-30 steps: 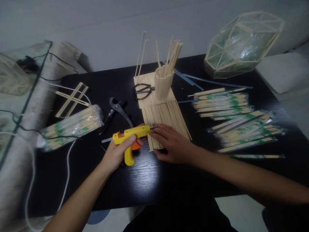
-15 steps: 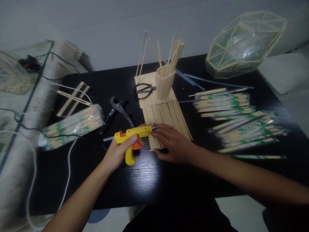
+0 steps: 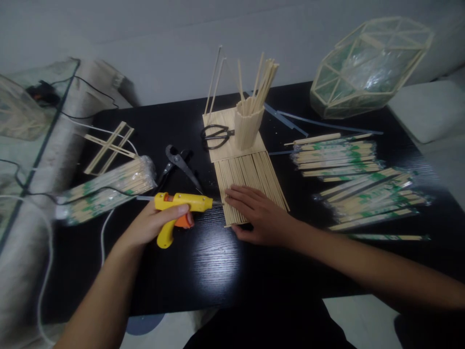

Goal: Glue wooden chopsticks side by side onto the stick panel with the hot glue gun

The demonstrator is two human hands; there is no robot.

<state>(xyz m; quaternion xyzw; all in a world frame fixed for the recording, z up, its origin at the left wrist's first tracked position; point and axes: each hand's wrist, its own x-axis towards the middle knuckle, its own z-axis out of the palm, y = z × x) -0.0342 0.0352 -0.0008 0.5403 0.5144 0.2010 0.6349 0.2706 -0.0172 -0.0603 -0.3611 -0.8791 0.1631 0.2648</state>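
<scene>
Yellow and orange, the pistol-shaped plastic glue gun (image 3: 194, 202) is held in the left hand (image 3: 149, 224), its nozzle (image 3: 217, 203) just beside the left edge of a flat, pale mat of wooden sticks (image 3: 244, 172) on the black, wood-grained counter (image 3: 170, 281). The right hand (image 3: 259, 215) lies flattened on the mat, fingers (image 3: 242, 197) close together.
</scene>
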